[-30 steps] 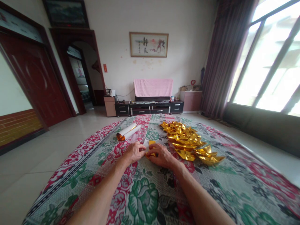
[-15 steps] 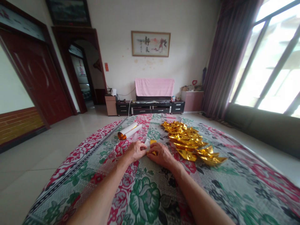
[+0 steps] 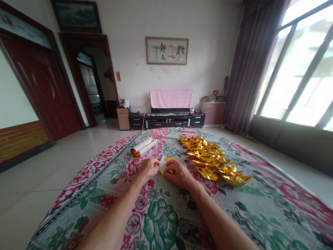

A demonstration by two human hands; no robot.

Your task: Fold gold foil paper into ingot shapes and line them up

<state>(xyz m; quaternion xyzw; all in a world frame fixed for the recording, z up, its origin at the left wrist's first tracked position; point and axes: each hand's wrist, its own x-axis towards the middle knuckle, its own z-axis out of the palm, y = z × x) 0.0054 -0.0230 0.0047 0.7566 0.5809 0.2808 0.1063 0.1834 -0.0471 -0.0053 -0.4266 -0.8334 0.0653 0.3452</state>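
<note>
Far off to the left of the paper sheet (image 3: 163, 163), a red door (image 3: 48, 90) stands at the edge of my view, and less far left, beyond the sheet, comes an arched doorway (image 3: 110, 69). Nearer to the sheet, to its left and a little past it, rolled paper (image 3: 142, 145) lies on the tablecloth (image 3: 160, 224), white outside and gold inside. Just at the sheet's left edge is my left hand (image 3: 148, 169), its fingertips pinched together on that edge. The sheet itself lies between my two hands, low over the flowered cloth, part of it white and part gold; I cannot tell whether it touches the cloth. Straight beyond it, against the wall, a pink cover (image 3: 171, 98) drapes above a black stand (image 3: 156, 124), with a framed picture (image 3: 167, 51) higher up. At the sheet's right side my right hand (image 3: 179, 174) bends over the gold part, fingers curled in and holding it; how the thumb sits I cannot tell. Right of the sheet, near that hand but not touching it, folded gold pieces (image 3: 208, 161) lie heaped in overlapping rows. Farther right of it hangs a purple curtain (image 3: 243, 69), then a bright window (image 3: 308, 66).
</note>
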